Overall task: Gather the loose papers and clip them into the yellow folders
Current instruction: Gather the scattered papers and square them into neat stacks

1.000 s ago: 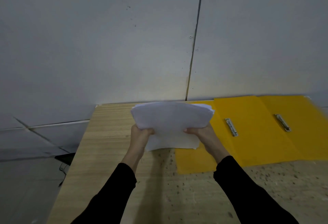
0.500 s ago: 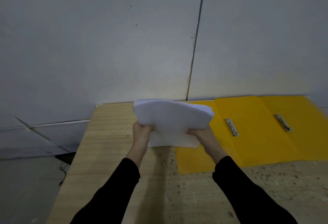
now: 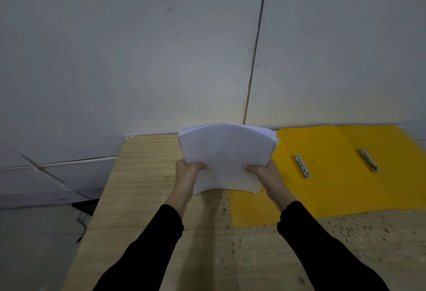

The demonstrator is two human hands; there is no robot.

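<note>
A thick stack of white loose papers (image 3: 227, 154) is held up above the pale wooden tabletop (image 3: 143, 182), fanned slightly so its upper edge curves and its sheet edges show at the right. The left hand (image 3: 187, 176) grasps the stack's lower left side, thumb on the front face and fingers curled behind it. The right hand (image 3: 267, 175) grasps the lower right side in the same way. Both arms wear black long sleeves (image 3: 156, 247). Behind and right of the stack, two open yellow plastic folders (image 3: 332, 175) lie flat and overlapping on the table against the grey panelled wall (image 3: 138, 49). Each shows a silver metal clip bar, the nearer one (image 3: 302, 166) just right of the right hand, the other (image 3: 368, 160) further right. The tabletop near the person is speckled with dark marks
</note>
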